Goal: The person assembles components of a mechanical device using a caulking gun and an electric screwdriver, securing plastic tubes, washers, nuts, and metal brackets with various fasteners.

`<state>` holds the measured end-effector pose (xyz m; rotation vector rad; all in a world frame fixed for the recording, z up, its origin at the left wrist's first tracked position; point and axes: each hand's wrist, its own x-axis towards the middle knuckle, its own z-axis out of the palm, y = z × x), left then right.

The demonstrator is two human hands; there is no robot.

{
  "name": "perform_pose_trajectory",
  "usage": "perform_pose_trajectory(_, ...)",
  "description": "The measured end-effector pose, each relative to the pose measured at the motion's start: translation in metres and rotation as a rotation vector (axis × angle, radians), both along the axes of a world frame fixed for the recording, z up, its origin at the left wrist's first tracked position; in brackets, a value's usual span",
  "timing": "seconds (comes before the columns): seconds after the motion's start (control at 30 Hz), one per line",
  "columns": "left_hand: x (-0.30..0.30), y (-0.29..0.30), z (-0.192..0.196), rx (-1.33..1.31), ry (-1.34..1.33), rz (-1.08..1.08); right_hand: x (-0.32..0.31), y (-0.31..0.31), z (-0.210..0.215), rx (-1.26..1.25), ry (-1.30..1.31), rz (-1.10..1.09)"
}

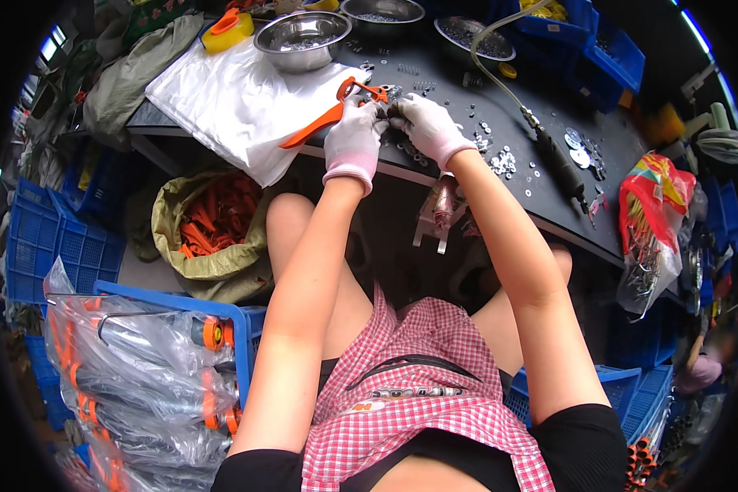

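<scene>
My left hand [355,141], in a white knit glove with a pink cuff, is closed around an orange handle-shaped part [315,128]. The part's long flat end points toward the near left, and its looped head sticks out past my fingers. Right beside it, my right hand [426,129] in a matching glove has its fingers bent and pinched together at the part's head. Whatever lies between those fingertips is too small and covered to make out. Small metal pieces [394,92] lie just beyond both hands on the black table [549,102].
White plastic sheeting [238,102] covers the table's left. Steel bowls [303,56] of small hardware stand behind, near orange-and-yellow tape [226,31]. Washers [504,162] and a black hose-fed power tool [559,160] lie right. Below left are a sack [168,225] of orange parts and a blue crate [250,328].
</scene>
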<state>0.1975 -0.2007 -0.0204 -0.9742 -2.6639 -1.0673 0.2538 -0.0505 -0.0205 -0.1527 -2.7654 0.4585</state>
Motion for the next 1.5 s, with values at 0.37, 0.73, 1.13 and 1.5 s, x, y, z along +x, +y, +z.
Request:
perform_pose_trajectory(0.37, -0.003, 0.009, -0.007, -0.014, 0.135, 0.139, -0.001, 0.0, -0.001, 0.159, 0.091, 0.0)
perform_pose_trajectory(0.73, -0.002, 0.008, -0.003, -0.031, 0.105, 0.15, 0.005, -0.001, 0.003, 0.113, 0.034, 0.026)
perform_pose_trajectory(1.13, -0.006, 0.003, -0.003, 0.101, -0.028, 0.071, 0.002, 0.005, 0.001, 0.152, -0.03, -0.106)
perform_pose_trajectory(1.5, -0.009, -0.003, -0.007, 0.164, -0.006, 0.007, -0.001, 0.001, 0.002, 0.158, -0.043, -0.034)
